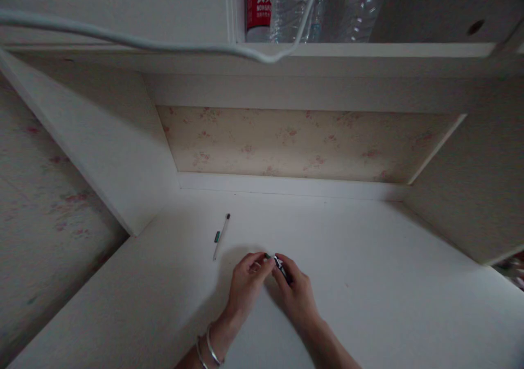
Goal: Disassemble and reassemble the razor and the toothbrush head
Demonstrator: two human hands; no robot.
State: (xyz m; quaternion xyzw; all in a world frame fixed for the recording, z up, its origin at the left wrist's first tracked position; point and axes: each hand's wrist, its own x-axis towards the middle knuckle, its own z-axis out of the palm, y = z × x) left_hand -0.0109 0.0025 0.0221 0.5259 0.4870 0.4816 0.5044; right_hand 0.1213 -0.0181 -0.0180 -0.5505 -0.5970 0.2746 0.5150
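Both hands meet low over the white desk (327, 232). My right hand (298, 288) is closed around a small black-and-white object (281, 267), held between thumb and fingers; its exact kind is too small to tell. At its upper left end, my left hand (246, 281) pinches with thumb and forefinger near a small dark tip (267, 256). Whether that tip is a separate piece, I cannot tell. To the left of the hands lies a thin whitish stick (221, 238) with a dark end. Beside it is a small dark green piece (216, 237).
A shelf (368, 50) overhangs the desk, holding plastic bottles, one with a red label (260, 4). A white cable (164, 45) hangs across its front. White side panels (98, 123) flank the desk, and floral wallpaper (286, 140) shows at the back.
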